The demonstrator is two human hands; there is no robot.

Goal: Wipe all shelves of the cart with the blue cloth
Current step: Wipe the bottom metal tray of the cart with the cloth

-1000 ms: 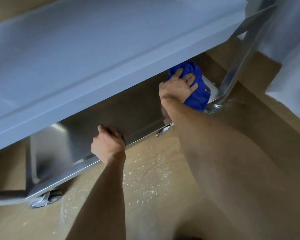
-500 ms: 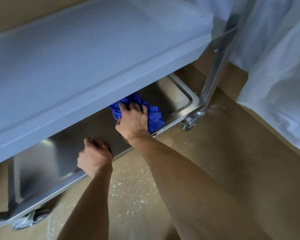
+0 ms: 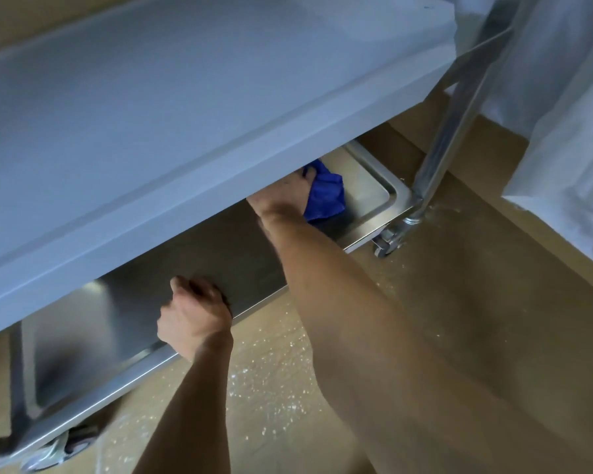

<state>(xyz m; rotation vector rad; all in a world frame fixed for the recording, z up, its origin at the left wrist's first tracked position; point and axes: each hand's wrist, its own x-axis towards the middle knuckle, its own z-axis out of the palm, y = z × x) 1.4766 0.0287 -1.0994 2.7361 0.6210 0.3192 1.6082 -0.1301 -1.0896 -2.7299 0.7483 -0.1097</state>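
I look down on a steel cart. Its upper shelf fills the top of the view and hides most of the bottom shelf. My right hand reaches under the upper shelf and presses the bunched blue cloth onto the bottom shelf near its right end; the fingers are partly hidden by the upper shelf's edge. My left hand is curled over the front rim of the bottom shelf, left of my right arm.
A metal upright and a caster wheel stand at the cart's right front corner, another caster at the lower left. White fabric hangs at the right. The brown floor carries white specks.
My right hand has slid the blue cloth back to the right along the bottom shelf, further under the upper shelf. My left hand keeps its grip on the front rim.
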